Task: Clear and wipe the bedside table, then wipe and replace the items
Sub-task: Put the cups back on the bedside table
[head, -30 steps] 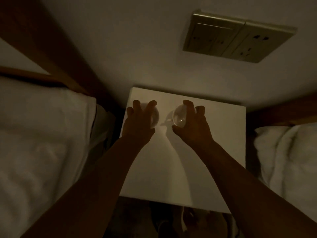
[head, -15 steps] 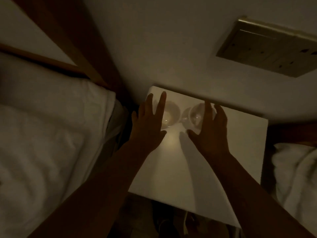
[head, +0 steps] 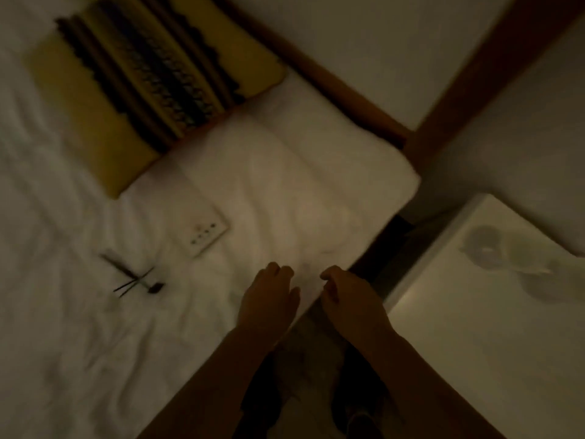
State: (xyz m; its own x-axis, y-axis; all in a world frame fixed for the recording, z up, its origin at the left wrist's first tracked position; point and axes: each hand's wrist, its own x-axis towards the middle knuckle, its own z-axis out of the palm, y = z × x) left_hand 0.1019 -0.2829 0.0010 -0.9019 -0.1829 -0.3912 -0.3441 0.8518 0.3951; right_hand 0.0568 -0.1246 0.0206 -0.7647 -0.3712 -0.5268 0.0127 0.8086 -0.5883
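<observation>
- A person's left hand [head: 269, 299] and right hand [head: 351, 299] hang side by side in dim light over the near edge of a white bed [head: 95, 343]. The fingers of both are loosely curled and neither holds anything.
- The white bedside table [head: 474, 359] stands to the right of the right hand, apart from it. A dark gap separates the table from the bed.
- Two pale, rounded cups [head: 484, 250] sit close together near the table's far edge, well clear of both hands. Blur hides their detail.
- A small white panel [head: 204, 234] with two rows of dark dots lies flat on the bedding, beyond the left hand and to its left.
- Some thin dark items [head: 133, 278] lie crossed on the sheet farther left, near the panel. The blur makes it impossible to tell what they are.
- A yellow cushion [head: 152, 77] with dark patterned stripes rests at the head of the bed, beside a wooden headboard rail [head: 332, 80].
</observation>
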